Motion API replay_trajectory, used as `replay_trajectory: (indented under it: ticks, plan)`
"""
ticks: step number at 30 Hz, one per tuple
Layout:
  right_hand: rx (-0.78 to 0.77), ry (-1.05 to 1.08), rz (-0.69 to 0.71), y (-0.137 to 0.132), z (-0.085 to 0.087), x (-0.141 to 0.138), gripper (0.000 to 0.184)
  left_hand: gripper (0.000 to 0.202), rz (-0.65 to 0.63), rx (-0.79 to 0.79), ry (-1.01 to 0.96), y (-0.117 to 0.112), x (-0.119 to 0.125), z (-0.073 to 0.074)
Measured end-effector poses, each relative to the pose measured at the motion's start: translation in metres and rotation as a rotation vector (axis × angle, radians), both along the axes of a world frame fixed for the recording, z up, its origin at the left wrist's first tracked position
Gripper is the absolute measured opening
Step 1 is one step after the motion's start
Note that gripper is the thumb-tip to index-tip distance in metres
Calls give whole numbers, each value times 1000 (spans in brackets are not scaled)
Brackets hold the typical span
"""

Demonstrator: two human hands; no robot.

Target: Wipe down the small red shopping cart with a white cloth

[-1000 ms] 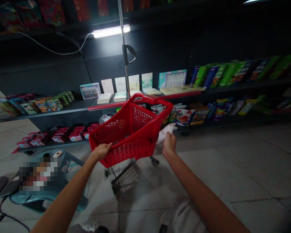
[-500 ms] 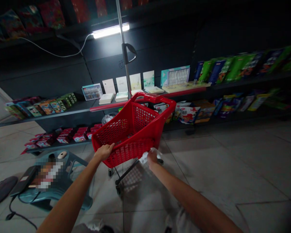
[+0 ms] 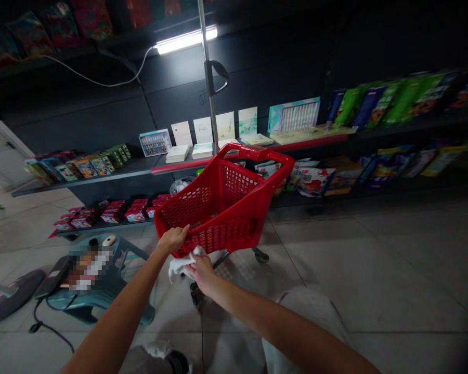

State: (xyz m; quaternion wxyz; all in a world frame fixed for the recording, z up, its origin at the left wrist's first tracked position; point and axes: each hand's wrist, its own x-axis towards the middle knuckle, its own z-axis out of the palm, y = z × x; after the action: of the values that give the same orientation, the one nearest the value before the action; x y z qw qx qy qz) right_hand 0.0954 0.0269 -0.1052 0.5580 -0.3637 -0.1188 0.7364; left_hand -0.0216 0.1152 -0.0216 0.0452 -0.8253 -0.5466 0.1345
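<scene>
A red plastic shopping cart with perforated walls stands in front of me, its handle toward the shelves. My left hand is closed over the near rim of its basket, at the left end. In my right hand is a crumpled white cloth, gripped by the fingers. The cloth lies against the lower near-left side of the basket, just below my left hand. Part of the cloth is hidden by my fingers. The inside of the basket shows only its red mesh walls and part of its floor.
A teal plastic stool with a dark device on it stands at the left. Behind the cart runs a dark shelf with books, small boxes and snack bags. A metal pole rises behind the basket.
My right hand has moved left with the cloth, from the basket's lower right side to its left end. My left hand stays on the rim. The view has shifted slightly.
</scene>
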Motion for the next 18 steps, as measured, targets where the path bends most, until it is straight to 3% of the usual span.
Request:
replay_trajectory:
  ticks: [5,11,18]
  plan:
    - [-77,83,29,5,21,3,25,51,34,9,-31,0,0,4]
    - [-4,49,-47,28,45,65,15,49,114,13,-133,2,-2,9]
    - [139,-134,-573,59,75,189,23,66,247,-12,-342,11,-10,10]
